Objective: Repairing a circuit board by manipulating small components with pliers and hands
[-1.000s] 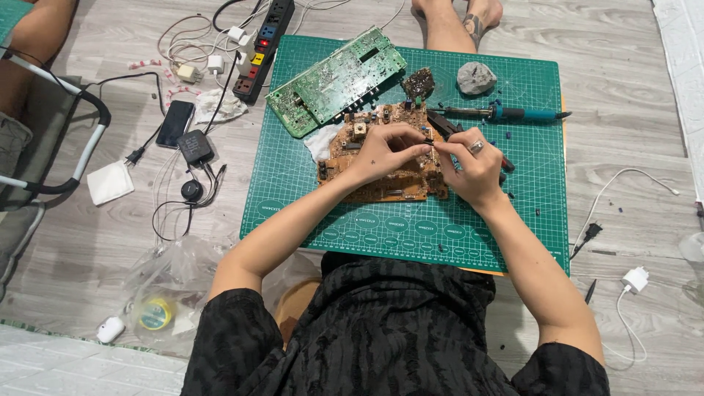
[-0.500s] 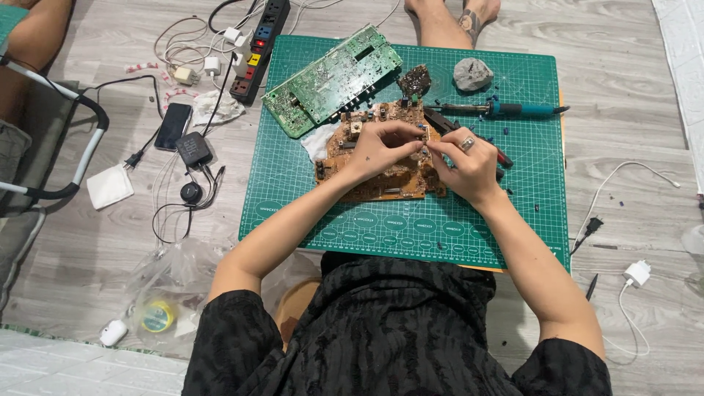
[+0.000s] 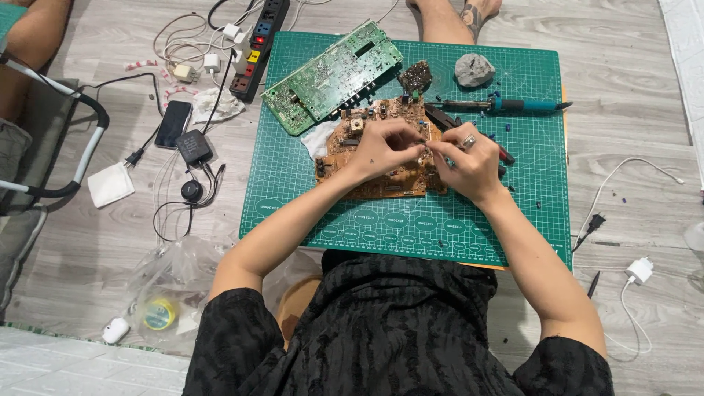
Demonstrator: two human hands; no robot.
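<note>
A brown circuit board (image 3: pixel 367 180) lies in the middle of a green cutting mat (image 3: pixel 293 183). My left hand (image 3: pixel 385 147) rests on the board with its fingers curled. My right hand (image 3: pixel 469 161), with a ring on one finger, meets it from the right. The fingertips of both hands pinch together at a small part on the board's right half; the part itself is hidden by the fingers. Dark pliers (image 3: pixel 438 116) with a red-tipped handle lie under my right hand.
A green circuit board (image 3: pixel 334 73), a dark scrap (image 3: pixel 416 75), a grey lump (image 3: pixel 474 70) and a teal soldering iron (image 3: pixel 517 106) lie on the mat's far side. A power strip (image 3: pixel 258 44), phone (image 3: pixel 174 123), adapter, cables and a plastic bag (image 3: pixel 158 282) lie left. Another person's leg (image 3: pixel 440 18) is at the top.
Both hands stay over the brown board, pinching at the same spot. My fingers shift only slightly; the view has drifted a little.
</note>
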